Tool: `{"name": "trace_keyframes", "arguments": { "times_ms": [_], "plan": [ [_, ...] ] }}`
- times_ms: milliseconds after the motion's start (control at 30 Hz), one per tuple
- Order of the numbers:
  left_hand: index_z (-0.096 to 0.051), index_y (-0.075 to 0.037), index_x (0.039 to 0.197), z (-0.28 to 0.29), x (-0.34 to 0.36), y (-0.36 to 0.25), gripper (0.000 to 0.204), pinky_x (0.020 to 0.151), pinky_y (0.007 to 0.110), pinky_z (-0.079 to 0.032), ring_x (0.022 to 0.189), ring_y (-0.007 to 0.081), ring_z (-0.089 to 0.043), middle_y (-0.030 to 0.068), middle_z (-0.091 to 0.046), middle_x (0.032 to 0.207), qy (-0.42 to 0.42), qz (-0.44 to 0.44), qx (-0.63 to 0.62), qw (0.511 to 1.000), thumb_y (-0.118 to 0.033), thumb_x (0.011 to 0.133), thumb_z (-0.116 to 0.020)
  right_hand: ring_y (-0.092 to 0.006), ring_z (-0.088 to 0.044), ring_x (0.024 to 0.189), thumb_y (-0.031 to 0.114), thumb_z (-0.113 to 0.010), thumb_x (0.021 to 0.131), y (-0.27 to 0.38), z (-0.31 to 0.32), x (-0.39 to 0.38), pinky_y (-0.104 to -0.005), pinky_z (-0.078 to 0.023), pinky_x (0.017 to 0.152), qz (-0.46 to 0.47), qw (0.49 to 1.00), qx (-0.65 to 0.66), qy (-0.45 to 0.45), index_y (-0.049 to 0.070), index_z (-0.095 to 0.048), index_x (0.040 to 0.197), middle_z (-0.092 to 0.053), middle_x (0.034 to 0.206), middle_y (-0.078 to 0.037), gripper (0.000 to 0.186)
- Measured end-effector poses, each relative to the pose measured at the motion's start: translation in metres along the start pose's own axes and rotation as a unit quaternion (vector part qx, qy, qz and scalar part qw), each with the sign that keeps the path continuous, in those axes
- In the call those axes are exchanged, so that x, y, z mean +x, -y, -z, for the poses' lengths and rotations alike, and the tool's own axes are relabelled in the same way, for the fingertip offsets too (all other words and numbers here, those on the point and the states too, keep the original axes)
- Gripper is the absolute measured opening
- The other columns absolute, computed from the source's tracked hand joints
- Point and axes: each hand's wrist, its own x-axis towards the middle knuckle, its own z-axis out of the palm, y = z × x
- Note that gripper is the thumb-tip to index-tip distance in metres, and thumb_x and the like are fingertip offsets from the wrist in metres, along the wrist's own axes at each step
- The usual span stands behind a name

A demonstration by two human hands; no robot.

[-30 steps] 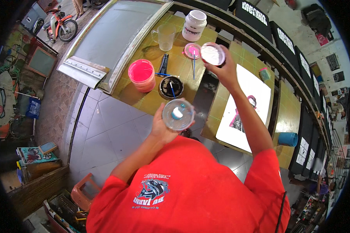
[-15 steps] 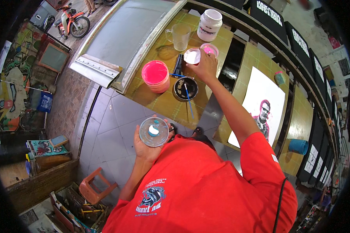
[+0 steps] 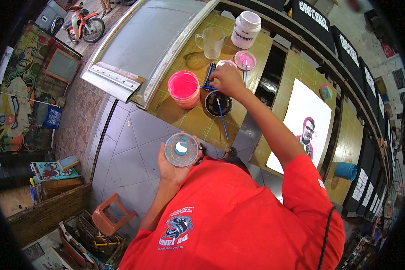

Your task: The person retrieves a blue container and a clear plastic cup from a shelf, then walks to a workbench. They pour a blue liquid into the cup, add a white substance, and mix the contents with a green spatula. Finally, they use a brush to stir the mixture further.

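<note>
My left hand [image 3: 170, 170] cradles a clear plastic cup [image 3: 194, 155] from below, with a dab of white and teal paint at its bottom. Over the table, my right hand [image 3: 228, 81] has its fingers curled by a black cylindrical object [image 3: 209, 74] and the end of a blue stick [image 3: 206, 87]; whether they grip anything is hidden. Partly behind that hand stands a small tub of white paint [image 3: 226, 63]. A tub of pink paint [image 3: 240, 57] beside it holds an upright blue stick [image 3: 246, 76]. Nearer me is a bowl of black paint [image 3: 210, 107] with another blue stick across it.
A large pink paint bucket [image 3: 184, 92], a clear measuring jug [image 3: 212, 45] and a white jar [image 3: 246, 30] share the table. Left of them lies a framed screen [image 3: 150, 31] with a metal squeegee [image 3: 112, 81]. At right are a printed portrait sheet [image 3: 297, 108] and a blue cup [image 3: 345, 171].
My right hand has moved left and nearer, away from the pink tub, where a blue stick now shows. My left hand and its cup have shifted slightly right and up.
</note>
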Motion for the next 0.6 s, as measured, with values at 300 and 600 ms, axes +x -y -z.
{"name": "trace_keyframes", "arguments": {
  "times_ms": [300, 600],
  "plan": [
    [-0.045, -0.01, 0.136, -0.002, 0.006, -0.003, 0.063, 0.098, 0.057, -0.041, 0.122, 0.0404, -0.049, 0.023, -0.048, 0.135, 0.004, 0.0, 0.013, 1.0, -0.054, 0.096, -0.026, -0.0303, -0.061, 0.081, 0.019, -0.074, 0.057, 0.014, -0.03, 0.022, -0.0425, -0.049, 0.07, 0.1, 0.99, -0.09, 0.051, 0.011, -0.071, 0.068, -0.065, 0.075, -0.01, 0.014],
    [-0.045, -0.007, 0.135, -0.001, 0.013, -0.004, 0.064, 0.099, 0.056, -0.04, 0.125, 0.0407, -0.046, 0.0233, -0.048, 0.135, 0.027, 0.001, 0.02, 0.999, -0.053, 0.096, -0.025, -0.0359, -0.063, 0.072, 0.021, -0.066, 0.073, 0.016, -0.02, 0.027, -0.0477, -0.05, 0.067, 0.037, 0.999, -0.027, -0.004, 0.007, -0.071, 0.076, -0.065, 0.075, -0.016, 0.015]
  ]
}}
